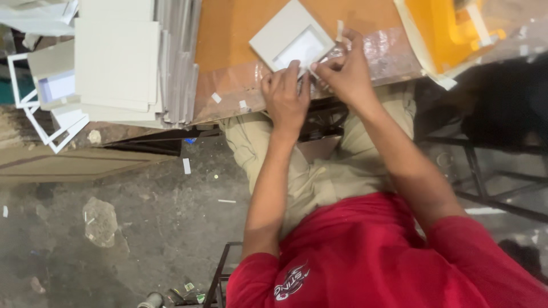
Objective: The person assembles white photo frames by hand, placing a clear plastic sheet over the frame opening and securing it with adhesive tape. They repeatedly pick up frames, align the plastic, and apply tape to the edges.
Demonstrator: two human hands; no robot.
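Note:
A grey cardboard frame (283, 33) with a white window in it lies tilted on the brown table (228, 34). My left hand (285, 100) presses down on the frame's near edge with its fingertips. Beside it, my right hand (342, 71) pinches a small piece of clear tape (340, 29) at the frame's near right corner. Both hands touch the frame at the table's near edge.
A tall stack of grey boards (128, 57) fills the table's left part, with white frames (48, 122) beyond it. Small tape scraps (217, 97) lie by the edge. A yellow object (451, 28) sits at right. Below are a dirty floor (114, 228) and a black metal frame (491, 171).

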